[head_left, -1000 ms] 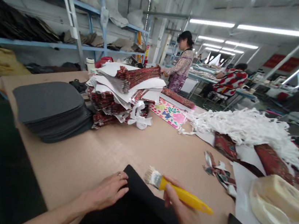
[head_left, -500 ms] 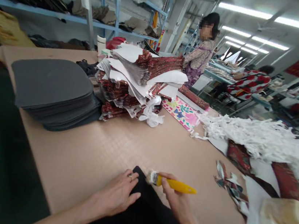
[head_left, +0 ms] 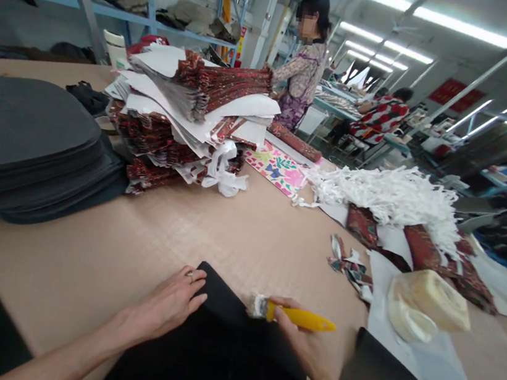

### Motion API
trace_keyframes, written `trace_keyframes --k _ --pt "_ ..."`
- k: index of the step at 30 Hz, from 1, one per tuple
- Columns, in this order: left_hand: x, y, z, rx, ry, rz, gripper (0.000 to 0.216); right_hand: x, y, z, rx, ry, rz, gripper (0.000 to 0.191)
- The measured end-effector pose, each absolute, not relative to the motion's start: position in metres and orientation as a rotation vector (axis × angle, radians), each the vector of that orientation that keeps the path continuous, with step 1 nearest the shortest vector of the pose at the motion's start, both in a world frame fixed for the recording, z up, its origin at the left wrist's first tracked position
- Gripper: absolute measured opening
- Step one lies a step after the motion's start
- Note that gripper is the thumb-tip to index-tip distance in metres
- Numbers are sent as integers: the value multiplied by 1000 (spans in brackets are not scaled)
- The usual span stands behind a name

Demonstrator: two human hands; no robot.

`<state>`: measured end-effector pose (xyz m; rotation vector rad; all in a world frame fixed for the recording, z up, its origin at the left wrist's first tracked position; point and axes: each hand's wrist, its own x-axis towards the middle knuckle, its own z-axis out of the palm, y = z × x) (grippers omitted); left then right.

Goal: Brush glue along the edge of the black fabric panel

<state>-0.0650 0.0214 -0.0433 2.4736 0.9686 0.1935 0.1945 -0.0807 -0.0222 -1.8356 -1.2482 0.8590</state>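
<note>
The left hand (head_left: 168,306) lies flat, fingers spread, on the far left edge of the black foam sheet (head_left: 222,360) at the near side of the tan cardboard-covered table (head_left: 133,249) — much as half a second ago. The right hand (head_left: 307,347) is closed round the yellow-handled paintbrush (head_left: 293,315), bristles at the sheet's far edge. The view has swung left — the stack of dark grey pads (head_left: 30,148) now runs off frame.

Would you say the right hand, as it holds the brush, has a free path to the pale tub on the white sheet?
Probably yes: the right hand grips the yellow brush, and only bare sheet lies between it and the tub.
</note>
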Motion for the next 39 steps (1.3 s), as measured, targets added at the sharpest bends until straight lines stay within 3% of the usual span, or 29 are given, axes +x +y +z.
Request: trace_keyframes --k 4,12,20,28,31,33,36,39 --pt "-66 26 -50 2518 933 251 32 207 -81 -38 -1801 -1253 920 27" --pt "-47 61 -58 2517 857 190 19 319 -147 -23 -2022 -938 593 38" --pt "-32 81 -56 2500 878 85 9 244 -103 -30 -1840 -1076 814 34" --pt "-41 69 -49 2548 779 115 14 305 -161 -30 -2034 -847 644 45" --pt "-46 63 -48 2602 736 184 19 291 -159 -36 -1902 -846 811 51" --pt "-49 60 -48 2638 741 238 20 265 -142 -43 -1774 -955 913 41" --pt "-55 58 -51 2778 669 345 22 229 -112 -50 -1777 -1424 766 27" --pt "-61 56 -52 2901 519 522 24 218 -97 -56 -1742 -1913 544 34"
